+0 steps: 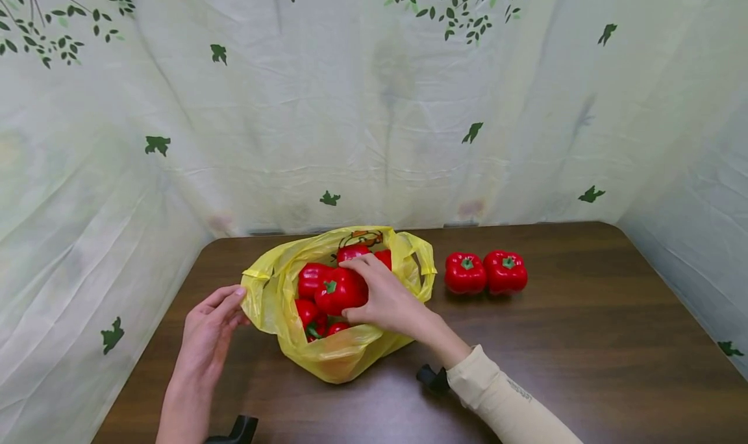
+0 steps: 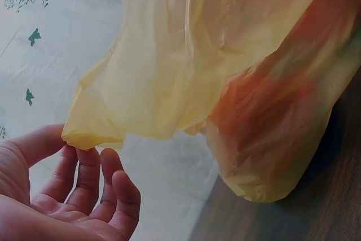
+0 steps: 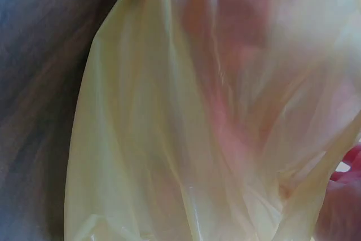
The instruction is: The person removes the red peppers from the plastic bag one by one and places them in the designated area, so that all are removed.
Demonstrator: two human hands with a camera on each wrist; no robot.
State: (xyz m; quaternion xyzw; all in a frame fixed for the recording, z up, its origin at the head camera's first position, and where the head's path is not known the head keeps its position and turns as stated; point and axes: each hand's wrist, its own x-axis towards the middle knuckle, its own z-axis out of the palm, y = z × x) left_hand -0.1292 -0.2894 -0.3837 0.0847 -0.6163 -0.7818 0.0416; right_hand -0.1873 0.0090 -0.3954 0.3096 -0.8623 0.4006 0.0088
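A yellow plastic bag [image 1: 345, 359] holding several red bell peppers stands on the table. At its left rim my left hand [image 1: 211, 330] pinches the plastic; the left wrist view shows thumb and fingertips of this hand [image 2: 84, 196] on a corner of the bag [image 2: 163, 71]. My right hand [image 1: 388, 301] reaches into the opening and grips a red pepper [image 1: 341, 291] with a green stem, thumb below and fingers above. The bag's side [image 3: 169, 139] fills most of the right wrist view and covers much of that hand.
Two red peppers, one [image 1: 465, 273] beside the other [image 1: 505, 272], stand on the brown table [image 1: 584, 340] to the right of the bag. A pale curtain [image 1: 350, 106] with green leaf prints hangs behind and at both sides.
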